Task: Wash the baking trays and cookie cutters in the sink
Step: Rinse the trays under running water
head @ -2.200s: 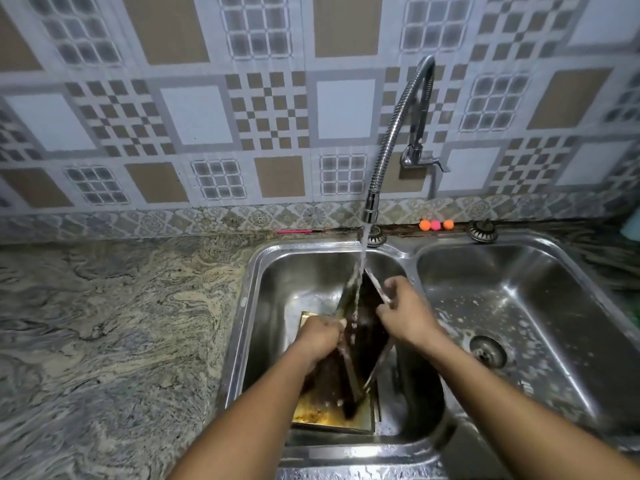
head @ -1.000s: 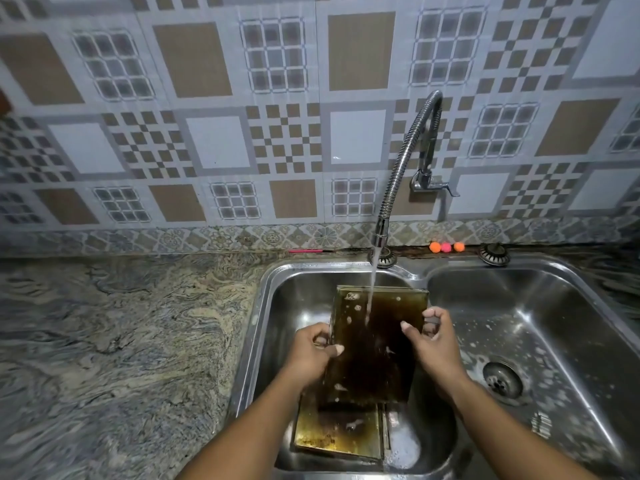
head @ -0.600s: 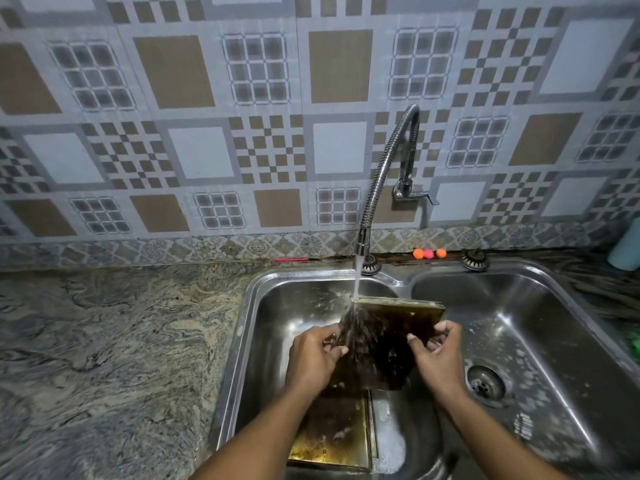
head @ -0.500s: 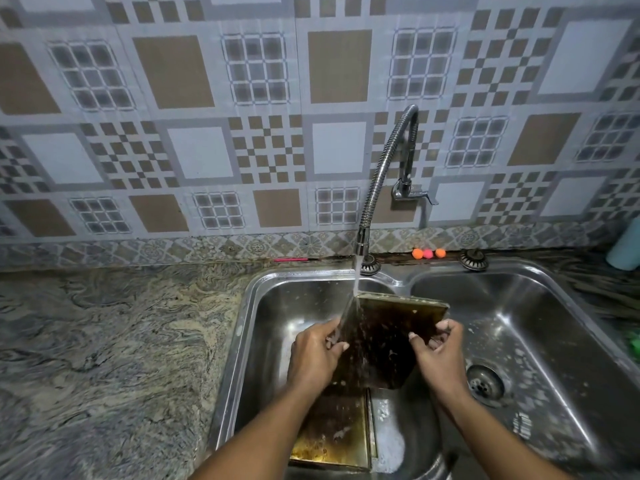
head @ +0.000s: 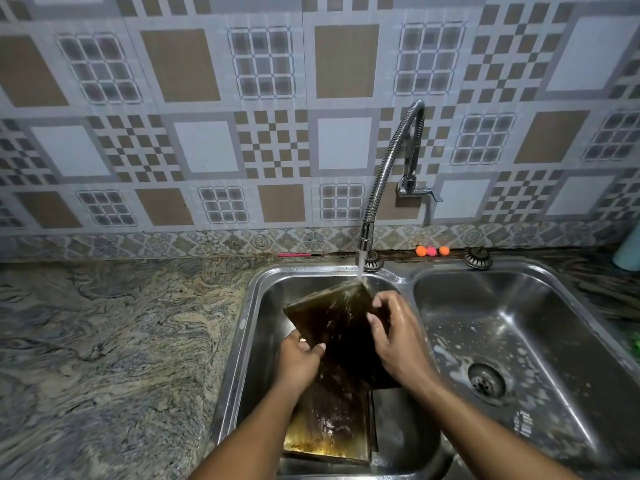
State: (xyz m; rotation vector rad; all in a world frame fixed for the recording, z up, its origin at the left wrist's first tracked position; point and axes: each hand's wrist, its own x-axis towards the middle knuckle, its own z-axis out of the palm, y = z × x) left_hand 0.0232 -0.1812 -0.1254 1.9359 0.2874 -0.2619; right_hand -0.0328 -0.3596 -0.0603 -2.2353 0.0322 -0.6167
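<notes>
A dark, browned baking tray point(head: 337, 323) is held tilted over the left sink basin point(head: 263, 306), its far corner under the running water from the flexible faucet point(head: 388, 174). My left hand point(head: 299, 358) grips the tray's lower left edge. My right hand point(head: 394, 334) grips its right edge, fingers over the rim. A second tray point(head: 329, 441), yellowed and stained, lies flat on the basin floor beneath. No cookie cutters are visible.
The right basin point(head: 519, 323) holds soap foam around its drain point(head: 486, 379). A marbled stone counter point(head: 104, 341) spreads to the left. Small orange and pink balls point(head: 432, 250) sit on the ledge behind the sink, and a pale bottle point(head: 628, 251) stands at far right.
The tray has turned in my hands, its top edge swinging to the left so a corner now meets the stream. My left hand slid lower on the tray. The view shifted slightly.
</notes>
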